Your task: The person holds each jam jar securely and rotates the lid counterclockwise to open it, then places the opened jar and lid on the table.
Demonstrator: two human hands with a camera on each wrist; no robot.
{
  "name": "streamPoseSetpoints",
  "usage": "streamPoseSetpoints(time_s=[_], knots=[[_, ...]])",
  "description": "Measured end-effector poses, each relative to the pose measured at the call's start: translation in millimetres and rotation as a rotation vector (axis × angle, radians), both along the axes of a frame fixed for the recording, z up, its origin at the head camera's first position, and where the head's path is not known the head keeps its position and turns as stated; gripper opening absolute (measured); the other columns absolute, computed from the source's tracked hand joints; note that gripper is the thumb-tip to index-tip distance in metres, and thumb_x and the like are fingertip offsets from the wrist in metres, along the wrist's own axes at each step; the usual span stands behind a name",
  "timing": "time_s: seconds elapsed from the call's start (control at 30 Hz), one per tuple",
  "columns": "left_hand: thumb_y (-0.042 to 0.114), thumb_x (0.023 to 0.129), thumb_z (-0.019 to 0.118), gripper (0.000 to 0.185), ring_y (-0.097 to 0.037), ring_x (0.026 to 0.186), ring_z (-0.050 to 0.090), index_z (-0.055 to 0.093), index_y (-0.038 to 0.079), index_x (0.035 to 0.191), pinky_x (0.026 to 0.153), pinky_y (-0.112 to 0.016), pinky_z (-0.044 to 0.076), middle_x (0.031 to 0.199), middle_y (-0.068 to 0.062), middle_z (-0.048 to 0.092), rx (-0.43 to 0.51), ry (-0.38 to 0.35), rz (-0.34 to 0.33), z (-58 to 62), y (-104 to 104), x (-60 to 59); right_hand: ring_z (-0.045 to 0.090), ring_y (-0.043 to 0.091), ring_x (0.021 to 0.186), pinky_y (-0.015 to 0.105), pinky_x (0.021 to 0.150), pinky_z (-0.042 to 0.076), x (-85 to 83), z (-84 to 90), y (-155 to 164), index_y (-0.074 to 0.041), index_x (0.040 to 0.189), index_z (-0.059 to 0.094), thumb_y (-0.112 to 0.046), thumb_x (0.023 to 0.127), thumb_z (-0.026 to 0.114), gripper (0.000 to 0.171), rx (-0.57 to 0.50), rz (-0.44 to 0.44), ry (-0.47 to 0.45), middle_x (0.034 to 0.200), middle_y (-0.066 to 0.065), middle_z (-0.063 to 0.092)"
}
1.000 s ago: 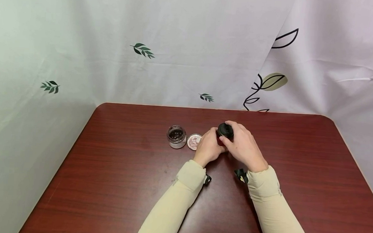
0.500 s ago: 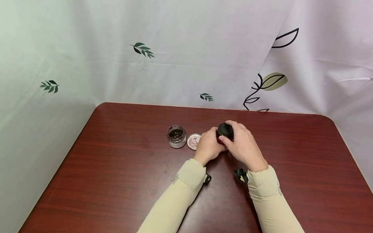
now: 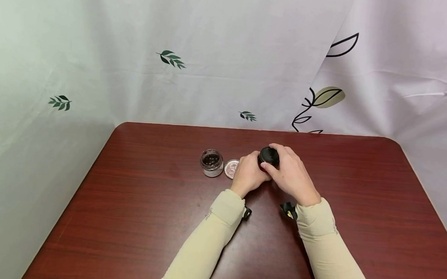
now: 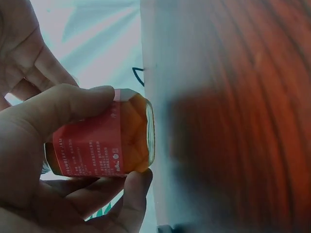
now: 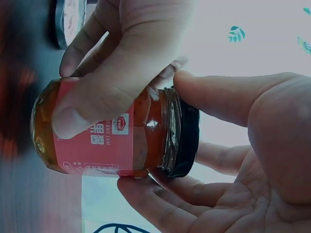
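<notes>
Head view: on the worktop [image 3: 138,202], the left hand [image 3: 248,176] wraps the jam jar [image 3: 261,166] while the right hand [image 3: 291,175] covers its black lid [image 3: 269,156]; an open jar [image 3: 211,163] and loose lid [image 3: 231,168] stand left. Left wrist: fingers [image 4: 73,104] curl round the red label. Right wrist: fingers [image 5: 223,97] pinch the lid

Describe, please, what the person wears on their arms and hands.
Both arms wear long, close-fitting pale yellow sleeves down to the wrists. A small dark strap or clip shows at each wrist. The left hand and right hand are bare, without gloves.
</notes>
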State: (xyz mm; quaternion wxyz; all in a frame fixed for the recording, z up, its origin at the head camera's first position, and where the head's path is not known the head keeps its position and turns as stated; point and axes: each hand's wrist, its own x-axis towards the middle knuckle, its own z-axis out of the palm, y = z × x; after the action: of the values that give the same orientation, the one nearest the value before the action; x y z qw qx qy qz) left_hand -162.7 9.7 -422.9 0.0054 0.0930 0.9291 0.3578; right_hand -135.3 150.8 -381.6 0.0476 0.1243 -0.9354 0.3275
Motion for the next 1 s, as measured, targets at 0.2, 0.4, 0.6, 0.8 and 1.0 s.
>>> streamPoseSetpoints(time_s=[0.2, 0.4, 0.6, 0.8, 1.0], knots=[[0.029, 0.073, 0.085, 0.054, -0.023, 0.095, 0.069, 0.066, 0.006, 0.117, 0.084, -0.035, 0.055, 0.103, -0.006, 0.072, 0.034, 0.016, -0.01, 3.2, -3.5, -0.1, 0.053, 0.041, 0.12, 0.055, 0.101, 0.041, 0.3, 3.0, -0.8, 0.0, 0.142, 0.049, -0.023, 0.095, 0.069, 0.056, -0.009, -0.002, -0.001, 0.133, 0.024, 0.054], [0.031, 0.072, 0.085, 0.055, -0.025, 0.095, 0.068, 0.065, 0.006, 0.117, 0.084, -0.037, 0.054, 0.102, -0.007, 0.072, 0.036, 0.041, -0.011, 3.8, -6.3, 0.9, 0.054, 0.04, 0.119, 0.055, 0.101, 0.042, 0.8, 5.0, -1.9, -0.002, 0.142, 0.05, -0.026, 0.095, 0.069, 0.056, -0.018, 0.0, 0.009, 0.133, 0.022, 0.055], [0.033, 0.072, 0.085, 0.054, -0.022, 0.094, 0.067, 0.065, 0.008, 0.114, 0.084, -0.037, 0.053, 0.101, -0.005, 0.071, 0.049, 0.048, -0.001, 4.1, -9.4, 3.7, 0.053, 0.039, 0.12, 0.055, 0.101, 0.041, 3.1, 6.2, -2.5, -0.003, 0.142, 0.051, -0.027, 0.095, 0.07, 0.056, -0.03, 0.003, 0.018, 0.134, 0.021, 0.055], [0.033, 0.072, 0.086, 0.053, -0.019, 0.092, 0.066, 0.063, 0.009, 0.114, 0.083, -0.035, 0.053, 0.1, -0.002, 0.069, 0.084, 0.063, 0.009, 5.8, -13.7, 6.9, 0.054, 0.038, 0.116, 0.055, 0.099, 0.042, 5.6, 7.9, -4.7, -0.003, 0.143, 0.05, -0.027, 0.094, 0.07, 0.058, -0.041, 0.007, 0.039, 0.132, 0.02, 0.056], [0.033, 0.072, 0.085, 0.053, -0.018, 0.094, 0.065, 0.063, 0.009, 0.114, 0.085, -0.034, 0.053, 0.101, -0.003, 0.069, 0.112, 0.092, 0.005, 4.3, -16.8, 11.9, 0.054, 0.038, 0.12, 0.056, 0.101, 0.041, 7.5, 10.0, -7.1, -0.001, 0.144, 0.048, -0.027, 0.094, 0.071, 0.061, -0.046, 0.003, 0.033, 0.135, 0.021, 0.055]])
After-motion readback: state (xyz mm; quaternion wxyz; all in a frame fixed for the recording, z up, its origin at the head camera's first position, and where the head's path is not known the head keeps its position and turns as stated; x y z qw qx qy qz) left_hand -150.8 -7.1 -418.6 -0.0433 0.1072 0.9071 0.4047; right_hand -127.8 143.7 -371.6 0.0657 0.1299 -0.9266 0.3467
